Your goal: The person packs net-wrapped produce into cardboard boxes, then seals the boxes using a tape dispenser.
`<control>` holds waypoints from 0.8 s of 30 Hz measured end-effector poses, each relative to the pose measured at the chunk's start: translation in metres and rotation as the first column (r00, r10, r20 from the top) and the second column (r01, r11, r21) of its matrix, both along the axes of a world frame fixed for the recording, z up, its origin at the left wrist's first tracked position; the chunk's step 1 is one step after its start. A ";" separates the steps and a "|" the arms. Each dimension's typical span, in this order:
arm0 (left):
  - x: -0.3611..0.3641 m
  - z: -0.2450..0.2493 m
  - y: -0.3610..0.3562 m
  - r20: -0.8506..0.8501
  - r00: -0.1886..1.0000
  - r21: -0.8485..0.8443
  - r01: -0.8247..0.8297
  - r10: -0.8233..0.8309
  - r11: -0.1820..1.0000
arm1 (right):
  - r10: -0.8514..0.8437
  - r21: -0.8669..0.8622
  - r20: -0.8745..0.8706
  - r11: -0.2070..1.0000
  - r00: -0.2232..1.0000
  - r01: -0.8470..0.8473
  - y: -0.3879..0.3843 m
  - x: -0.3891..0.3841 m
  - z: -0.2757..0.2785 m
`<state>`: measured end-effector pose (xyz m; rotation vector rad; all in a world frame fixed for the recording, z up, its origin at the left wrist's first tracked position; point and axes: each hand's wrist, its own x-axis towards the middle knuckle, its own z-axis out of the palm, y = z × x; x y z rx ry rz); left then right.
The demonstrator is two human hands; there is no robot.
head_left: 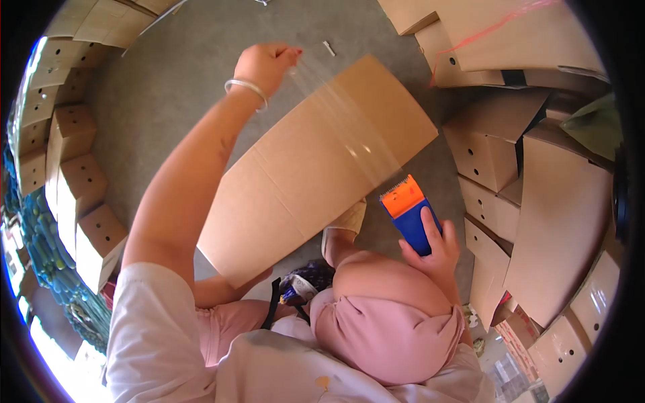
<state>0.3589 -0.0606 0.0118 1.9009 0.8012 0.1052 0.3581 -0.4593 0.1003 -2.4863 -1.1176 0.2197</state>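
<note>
A strip of clear tape (349,127) stretches above a flat brown cardboard box (282,181), running from upper left to lower right. My left hand (267,66), with a bracelet at the wrist, pinches the tape's upper end beyond the box's far edge. At the other end is a blue and orange tape dispenser (413,221) with a toothed edge. My right hand (435,250) is wrapped round its blue body, to the right of the box's near edge. The box lies slanted in front of my legs.
Cardboard boxes (487,158) with round holes are stacked on the right, and more boxes (80,178) stand on the left beside blue-green bundles (57,262). A small pale object (328,48) lies on the grey floor (175,74). A dark bag (308,281) sits between my legs.
</note>
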 end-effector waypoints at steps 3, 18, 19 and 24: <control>0.014 -0.072 0.014 -0.191 0.976 0.034 0.111 -0.103 0.993 | -0.010 -0.027 -0.005 1.000 1.000 0.010 -0.007 0.002 -0.018; -0.072 0.047 -0.027 -0.212 0.960 0.614 0.277 -0.183 0.740 | 0.029 0.104 0.033 0.994 0.999 -0.032 0.116 0.033 -0.013; -0.088 0.063 -0.063 -0.341 0.928 0.669 0.350 -0.148 0.656 | 0.045 0.098 0.035 0.994 0.998 -0.048 0.142 0.040 -0.008; -0.105 0.030 -0.105 -0.548 0.836 0.656 0.451 -0.029 0.605 | 0.124 -0.063 -0.015 0.990 0.992 -0.124 0.245 0.068 0.007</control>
